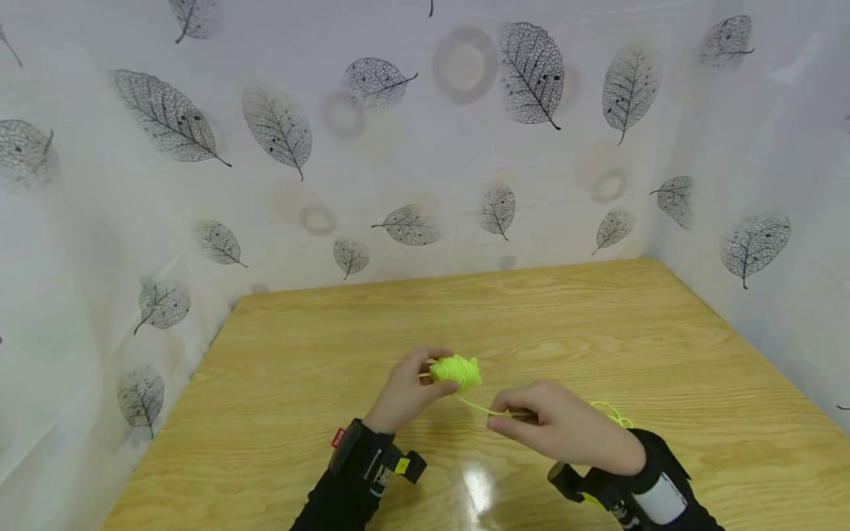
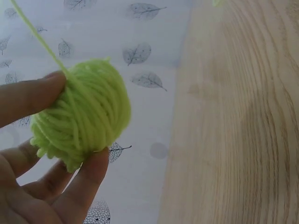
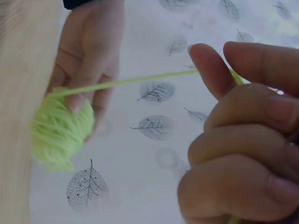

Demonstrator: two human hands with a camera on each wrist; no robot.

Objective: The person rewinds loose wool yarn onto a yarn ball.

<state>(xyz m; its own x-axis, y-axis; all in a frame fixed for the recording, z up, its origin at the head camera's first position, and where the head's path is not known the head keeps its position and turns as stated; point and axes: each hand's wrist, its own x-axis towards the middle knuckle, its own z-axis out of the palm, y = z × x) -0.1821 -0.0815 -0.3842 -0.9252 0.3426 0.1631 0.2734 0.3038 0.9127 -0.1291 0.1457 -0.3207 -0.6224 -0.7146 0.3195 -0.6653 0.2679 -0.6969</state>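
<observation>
The ball [image 1: 458,371] is in the left hand [image 1: 403,389], over the table [image 1: 319,339]. Yarn [image 3: 140,80] runs rightward to the right hand [image 1: 564,424]. A sheet [image 1: 425,162] hangs behind the table.

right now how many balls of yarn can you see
1: the neon-yellow yarn ball, held by the left hand above the wooden table. Loose yarn shows beyond the right hand; that arm may hide more.

Free passage: over the tabletop [image 1: 319,335], beyond the person's left hand [image 1: 405,387] and right hand [image 1: 564,424] or out to either side, as far as the leaf-printed sheet [image 1: 425,166]. Obstacle: the yarn strand [image 3: 140,80] stretched across the gap between both hands; loose yarn loops [image 1: 616,416] lie beyond the right wrist [image 1: 627,451].
</observation>
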